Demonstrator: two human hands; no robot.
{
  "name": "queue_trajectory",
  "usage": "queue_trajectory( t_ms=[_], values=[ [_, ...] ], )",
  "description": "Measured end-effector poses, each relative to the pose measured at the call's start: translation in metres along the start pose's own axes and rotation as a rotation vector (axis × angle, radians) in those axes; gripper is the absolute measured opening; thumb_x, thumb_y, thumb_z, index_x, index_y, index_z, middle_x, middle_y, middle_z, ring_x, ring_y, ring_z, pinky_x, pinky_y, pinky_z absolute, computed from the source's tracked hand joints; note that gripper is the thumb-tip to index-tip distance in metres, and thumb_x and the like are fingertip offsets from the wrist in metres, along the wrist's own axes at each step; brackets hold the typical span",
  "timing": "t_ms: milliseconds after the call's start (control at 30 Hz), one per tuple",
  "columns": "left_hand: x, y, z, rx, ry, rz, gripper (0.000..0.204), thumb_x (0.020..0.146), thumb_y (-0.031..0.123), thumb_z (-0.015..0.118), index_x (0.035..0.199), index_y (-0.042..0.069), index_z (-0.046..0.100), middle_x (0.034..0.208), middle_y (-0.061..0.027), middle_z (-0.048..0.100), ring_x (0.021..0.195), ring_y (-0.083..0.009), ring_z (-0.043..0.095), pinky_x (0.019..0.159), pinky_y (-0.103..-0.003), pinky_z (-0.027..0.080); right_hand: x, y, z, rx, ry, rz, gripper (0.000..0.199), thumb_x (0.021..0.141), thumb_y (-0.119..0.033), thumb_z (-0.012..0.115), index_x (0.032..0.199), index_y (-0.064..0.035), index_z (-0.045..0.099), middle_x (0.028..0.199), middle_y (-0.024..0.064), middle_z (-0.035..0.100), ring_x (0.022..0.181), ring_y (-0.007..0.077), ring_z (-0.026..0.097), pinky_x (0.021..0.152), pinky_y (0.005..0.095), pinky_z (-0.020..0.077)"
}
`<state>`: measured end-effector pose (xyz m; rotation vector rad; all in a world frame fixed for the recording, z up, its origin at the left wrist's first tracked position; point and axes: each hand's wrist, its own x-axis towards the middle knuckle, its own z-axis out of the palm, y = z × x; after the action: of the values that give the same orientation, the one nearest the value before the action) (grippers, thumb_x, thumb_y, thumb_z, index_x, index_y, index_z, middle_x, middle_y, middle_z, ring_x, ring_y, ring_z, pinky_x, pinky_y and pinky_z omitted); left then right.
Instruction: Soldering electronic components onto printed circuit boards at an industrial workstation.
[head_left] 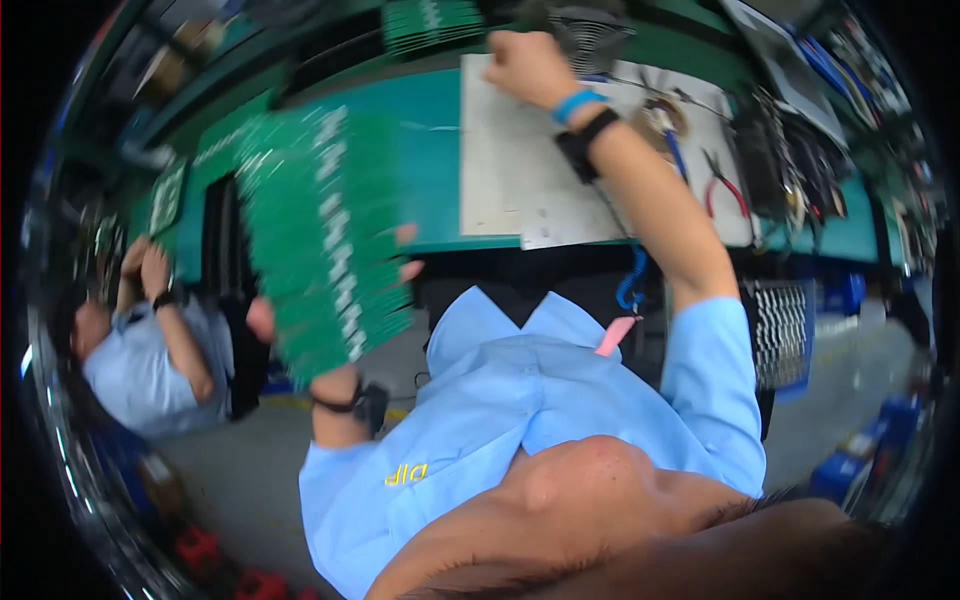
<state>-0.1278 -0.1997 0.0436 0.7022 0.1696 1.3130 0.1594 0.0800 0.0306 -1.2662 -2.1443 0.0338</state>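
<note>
My left hand (262,320) grips a large green circuit board panel (300,230) from beneath. Its thumb shows at one side and fingertips at the other, while the palm is hidden. The panel is tilted, blurred by motion, and has a row of white marks along its length. My right hand (530,68) is stretched forward over the far edge of a pale sheet (492,170), close to a fan with a round grille (588,40). Its fingers are curled closed, and whatever they may hold is hidden. A blue band and a black strap circle that wrist.
On the bench's right lie red-handled pliers (722,190), a tape roll (662,118) and several dark-handled tools (790,160). More green boards (430,25) stand at the back. A co-worker (160,350) sits at the left. A blue coiled cord (630,280) hangs by the bench edge.
</note>
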Motion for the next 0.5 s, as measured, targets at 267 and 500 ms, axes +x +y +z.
queue_trajectory(
  t_ms=[267, 500],
  values=[
    [0.059, -0.056, -0.019, -0.481, -0.037, -0.215, 0.122, 0.077, 0.086, 0.061, 0.166, 0.015, 0.018, 0.167, -0.0297, 0.018, 0.146, -0.0650, 0.020, 0.111, -0.081, 0.025, -0.067, -0.028, -0.078, 0.219, 0.047, -0.068, 0.012, 0.079, -0.008, 0.072, 0.087, -0.0001, 0.067, 0.077, 0.0099, 0.072, 0.071, 0.0210, 0.073, 0.068, 0.0312, 0.0578],
    [0.085, -0.078, -0.032, -0.583, -0.032, -0.305, 0.124, 0.075, 0.089, 0.059, 0.166, 0.016, 0.018, 0.167, -0.0275, 0.020, 0.146, -0.0625, 0.024, 0.113, -0.078, 0.028, -0.129, -0.030, -0.117, 0.292, 0.035, 0.184, 0.013, 0.083, -0.002, 0.073, 0.095, 0.0018, 0.071, 0.083, 0.0048, 0.073, 0.077, 0.0097, 0.070, 0.068, 0.0250, 0.0575]
  ],
)
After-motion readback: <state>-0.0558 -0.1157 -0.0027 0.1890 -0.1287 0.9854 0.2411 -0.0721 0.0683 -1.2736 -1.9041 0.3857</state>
